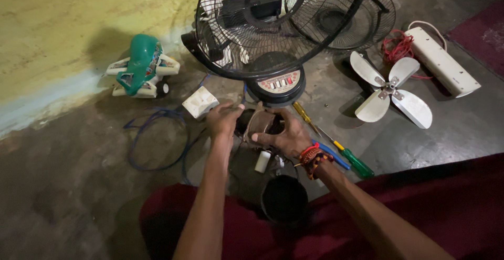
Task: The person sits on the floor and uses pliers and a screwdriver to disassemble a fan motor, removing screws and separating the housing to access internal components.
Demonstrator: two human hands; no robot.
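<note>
One label only: a rounded control-panel sticker [279, 83] on the fan base, just below the wire guard. Pale cream ground, a row of small red and white squares. No packages, signs or screens.

Single head-worn view, looking steeply down from close above the person's lap onto the floor [79, 186]; wall [63, 24] at upper left, fan guard [252, 34] ahead.
</note>
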